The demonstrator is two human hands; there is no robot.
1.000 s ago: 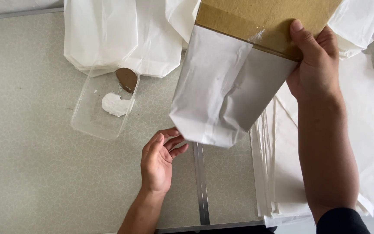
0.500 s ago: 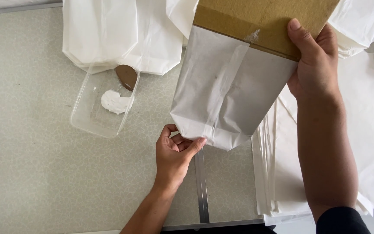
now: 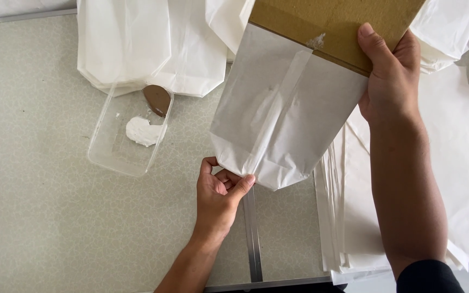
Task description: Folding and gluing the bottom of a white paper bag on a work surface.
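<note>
Item in progress: a white paper bag, sleeved over a cardboard board above the tabletop, is getting its bottom fold worked, the left hand pinching its lower edge, the right hand clamping board and bag, glue tub untouched, flat sheets waiting.

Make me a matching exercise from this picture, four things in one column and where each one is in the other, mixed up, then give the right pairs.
Things:
1. cardboard
2. paste
3. left hand
4. paper stack

Places:
A. inside the clear tray
B. at the bottom edge of the white bag
C. flat on the table, under the right arm
D. inside the bag's top, gripped by the right hand

Pairs: 1-D, 2-A, 3-B, 4-C
</note>
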